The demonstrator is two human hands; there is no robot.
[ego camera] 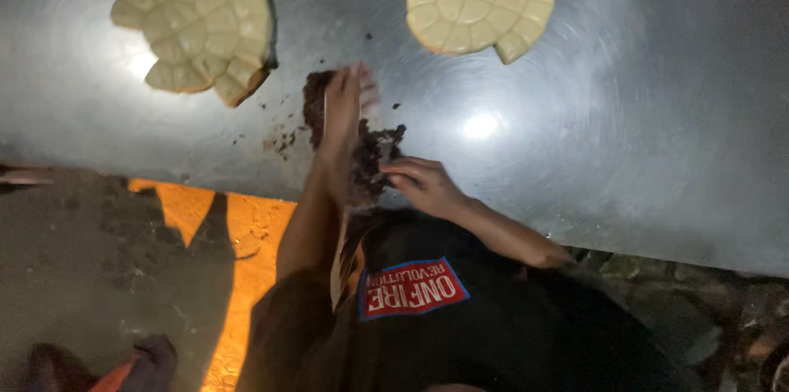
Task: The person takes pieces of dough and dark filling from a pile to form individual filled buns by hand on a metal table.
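Dark clothing (460, 334) fills the near view; above it, a crumbly dark-brown heap (366, 154) sits at the steel counter (641, 112) edge. Left hand (341, 112) lies flat and open against its 9 o'clock side, right hand (423, 186) cups its 4 o'clock side, fingers curled, penning it. Cream turtle-shaped moulds (197, 22) rest at 11 and 1 o'clock.

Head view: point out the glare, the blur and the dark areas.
Head view: two bright glare spots on the shiny grey metal table; the left hand is motion-blurred over the dark brown crumbly heap; the right hand is sharper; the floor below lies in shadow, apart from an orange patch.
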